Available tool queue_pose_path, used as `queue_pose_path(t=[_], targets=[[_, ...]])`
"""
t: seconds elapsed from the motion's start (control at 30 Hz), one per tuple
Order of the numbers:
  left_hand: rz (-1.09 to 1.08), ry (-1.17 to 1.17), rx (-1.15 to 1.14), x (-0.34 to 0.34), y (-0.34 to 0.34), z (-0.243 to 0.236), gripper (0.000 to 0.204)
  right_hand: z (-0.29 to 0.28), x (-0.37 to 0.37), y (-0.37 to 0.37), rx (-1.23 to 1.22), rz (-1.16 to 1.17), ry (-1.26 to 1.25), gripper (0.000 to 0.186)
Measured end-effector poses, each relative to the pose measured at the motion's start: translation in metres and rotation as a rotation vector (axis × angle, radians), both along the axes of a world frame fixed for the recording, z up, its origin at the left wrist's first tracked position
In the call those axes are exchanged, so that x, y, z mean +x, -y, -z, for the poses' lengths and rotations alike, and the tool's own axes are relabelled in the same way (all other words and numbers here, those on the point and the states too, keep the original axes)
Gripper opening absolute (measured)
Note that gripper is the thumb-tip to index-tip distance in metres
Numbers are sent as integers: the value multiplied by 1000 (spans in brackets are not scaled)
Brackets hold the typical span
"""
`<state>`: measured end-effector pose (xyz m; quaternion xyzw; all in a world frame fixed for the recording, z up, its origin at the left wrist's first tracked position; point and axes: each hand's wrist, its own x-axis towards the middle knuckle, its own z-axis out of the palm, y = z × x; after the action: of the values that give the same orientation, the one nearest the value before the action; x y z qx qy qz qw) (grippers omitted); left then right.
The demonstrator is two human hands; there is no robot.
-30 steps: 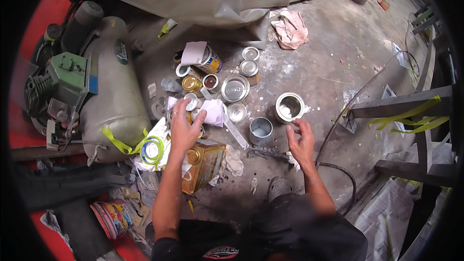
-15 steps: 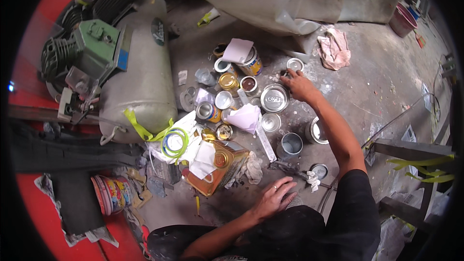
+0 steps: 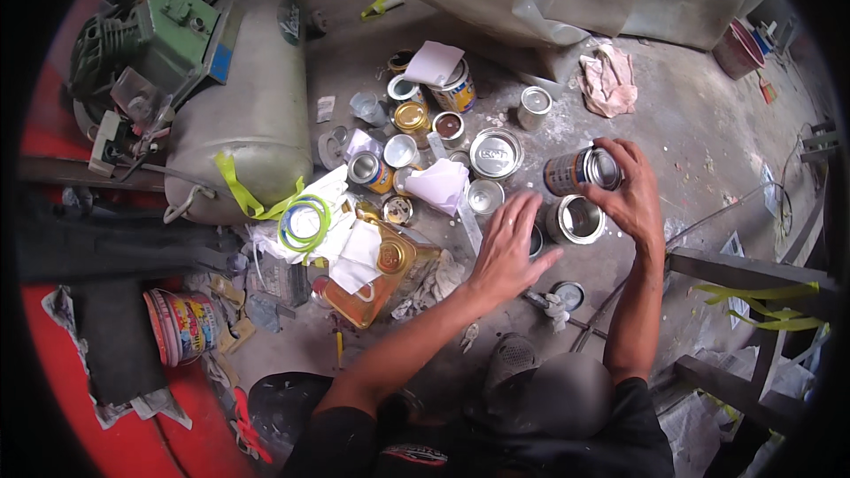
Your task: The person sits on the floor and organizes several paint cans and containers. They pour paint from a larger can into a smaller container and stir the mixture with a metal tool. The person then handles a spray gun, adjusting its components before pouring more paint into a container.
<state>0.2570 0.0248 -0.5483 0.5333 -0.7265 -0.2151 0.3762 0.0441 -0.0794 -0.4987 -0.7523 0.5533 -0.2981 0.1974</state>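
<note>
My right hand [image 3: 630,193] grips a small labelled paint can [image 3: 567,173], tilted on its side with its metal end toward my palm. Just below it, an open metal can [image 3: 582,219] stands on the floor. My left hand [image 3: 513,252] hovers to the left with fingers stretched and holds nothing. Under that hand a grey cup [image 3: 537,242] is mostly hidden. Close by are a round lidded tin [image 3: 496,154], a shallow clear container [image 3: 485,197] and a small silver can [image 3: 535,108].
A grey compressor tank [image 3: 248,97] lies at the left. Several paint tins, paper sheets and a gold rectangular can [image 3: 376,292] crowd the middle floor. A pink cloth [image 3: 608,80] lies far right, and a metal frame [image 3: 748,270] stands at the right.
My right hand has drawn back toward me from beside the small silver can and now holds a labelled paint can. My left hand has risen forward, fingers spread.
</note>
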Motion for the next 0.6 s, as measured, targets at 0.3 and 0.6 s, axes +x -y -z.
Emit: queue_pose_path(t=[0.3,0.6], targets=[[190,46,-36,-19,-2,-23,85,-58,6,-107,188,-234,-48,72],[273,137,-18,-5,-59,-12,80,-42,3,-150,466,-317,-57,74]])
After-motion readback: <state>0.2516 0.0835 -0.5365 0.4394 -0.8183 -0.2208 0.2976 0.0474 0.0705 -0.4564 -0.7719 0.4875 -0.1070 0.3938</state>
